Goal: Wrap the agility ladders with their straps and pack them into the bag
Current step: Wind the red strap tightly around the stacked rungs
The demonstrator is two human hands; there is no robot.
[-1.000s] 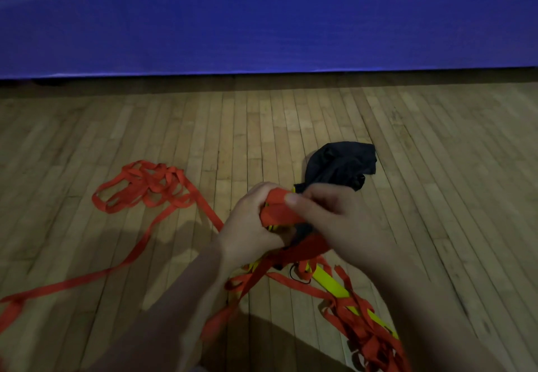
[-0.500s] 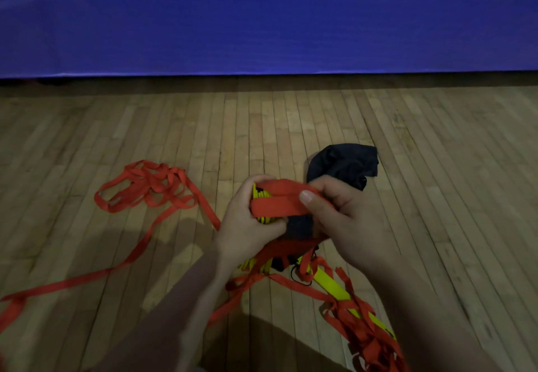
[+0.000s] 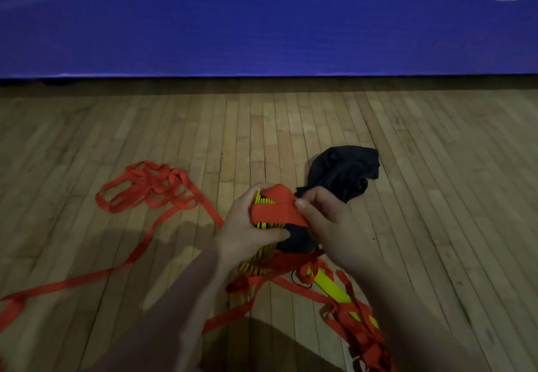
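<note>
Agility ladder bundle of stacked yellow plastic rungs is held up over the pale wooden plank floor, near the middle of the view, between both hands. A broad red webbing strap is laid across the upper part of the bundle.

- Left grip, a bare hand: clenched round the left side of the bundle, with the thumb lying under the strap.
- Right grip, a bare hand: the strap's right end is pinched, with the thumb tip pressed on the webbing. The fingers behind it are hidden.
- Dark cloth is seen between the two hands, below the strap. Whether it belongs to the bag cannot be told.
- Crumpled black fabric bag: lying on the floor just beyond the right hand, partly covered by it.
- Loose heap of red webbing loops: spread on the floor to the left. One long run is trailed from it to the lower left edge.
- Second tangle of red webbing with a flat yellow rung: lying on the floor at lower right, under the right forearm.
- Blue banner with white lettering: stretched along the far edge of the floor.
</note>
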